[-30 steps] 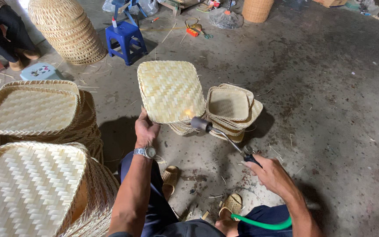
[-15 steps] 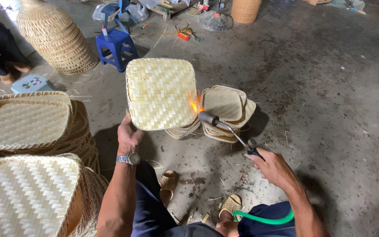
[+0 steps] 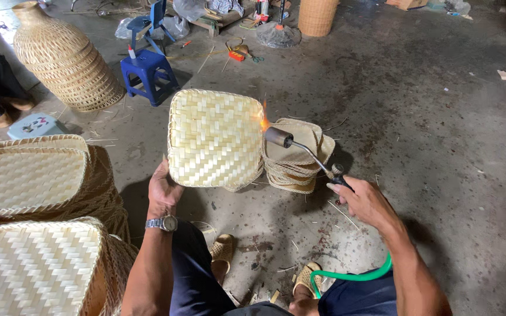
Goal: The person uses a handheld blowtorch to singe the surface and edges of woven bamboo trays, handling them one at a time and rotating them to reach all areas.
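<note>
One square woven bamboo tray [image 3: 215, 137] is held tilted above a stained grey concrete floor [image 3: 428, 146], the left hand [image 3: 164, 190] gripping its lower left edge while the right hand [image 3: 363, 200] is clenched around one metal gas torch [image 3: 303, 153], whose orange flame touches the tray's right rim. Just behind stands one stack of smaller woven trays [image 3: 295, 161]; a green hose [image 3: 352, 275] trails from the torch. Left are two piles of large square baskets [image 3: 30, 181], one tall ribbed wicker vase [image 3: 62, 58] and one blue plastic stool [image 3: 147, 73].

Bare concrete floor [image 3: 440, 146] lies open to the right; stacked woven trays [image 3: 36, 181] crowd the left edge, a blue stool [image 3: 147, 73] stands ahead.
</note>
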